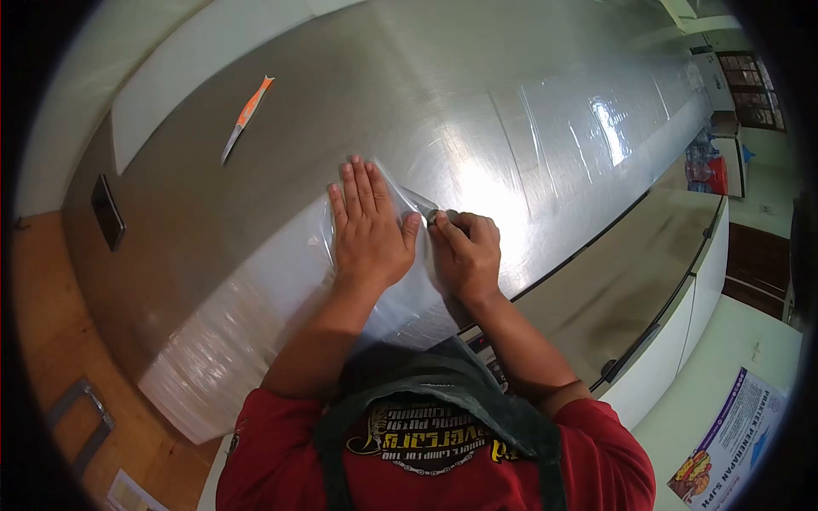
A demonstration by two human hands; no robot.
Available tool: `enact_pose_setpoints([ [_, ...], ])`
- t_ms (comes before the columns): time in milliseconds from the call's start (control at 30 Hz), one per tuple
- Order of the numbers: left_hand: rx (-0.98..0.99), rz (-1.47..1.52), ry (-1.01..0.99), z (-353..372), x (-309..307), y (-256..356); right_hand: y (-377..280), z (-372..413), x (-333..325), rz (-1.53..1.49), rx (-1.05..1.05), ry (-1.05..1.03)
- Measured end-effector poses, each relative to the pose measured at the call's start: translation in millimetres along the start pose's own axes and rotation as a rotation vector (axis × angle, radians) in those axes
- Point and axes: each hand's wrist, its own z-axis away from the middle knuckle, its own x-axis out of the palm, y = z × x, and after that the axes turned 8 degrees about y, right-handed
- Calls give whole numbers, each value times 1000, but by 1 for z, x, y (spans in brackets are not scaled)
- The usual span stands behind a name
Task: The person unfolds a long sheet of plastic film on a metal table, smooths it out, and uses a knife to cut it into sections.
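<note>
My left hand lies flat with its fingers stretched out, pressing on a clear plastic sheet spread over the metal table. Just right of it, my right hand is closed in a pinch at the sheet's edge. From its thumb and forefinger a narrow grey blade-like tool points up and left along the plastic; its exact kind is hard to make out. Toward my body the plastic becomes a thick, wrinkled layer hanging at the table's near left edge.
A knife with an orange handle lies on the metal table at the upper left. Near the left edge is a dark phone. More clear plastic stretches across the far right. A lower counter stands at right, with water bottles beyond.
</note>
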Motion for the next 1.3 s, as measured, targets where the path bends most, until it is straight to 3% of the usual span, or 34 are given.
enact_pose_setpoints([
  [567,-1,-15,-12,-1,1,0,8,-30,25,-53,-57,37],
  [667,11,-1,-9,0,2,-1,21,-54,21,68,146,107],
  [900,10,3,14,2,1,0,42,-82,28,15,36,42],
  [1000,2,-34,19,1,1,1,25,-78,18,169,-88,45],
  [1067,-6,33,18,2,1,0,0,-65,-4,58,-158,18],
  [1100,-13,25,39,4,1,-2,-3,-43,-7,-66,-116,-140],
  [1133,-4,88,33,4,1,-5,-10,-23,-7,-184,-190,-148],
  [1200,2,241,79,4,1,-11,-33,2,-17,-181,-234,-240],
  [1300,90,294,226,20,-30,-23,-30,16,-13,-165,-284,-194],
])
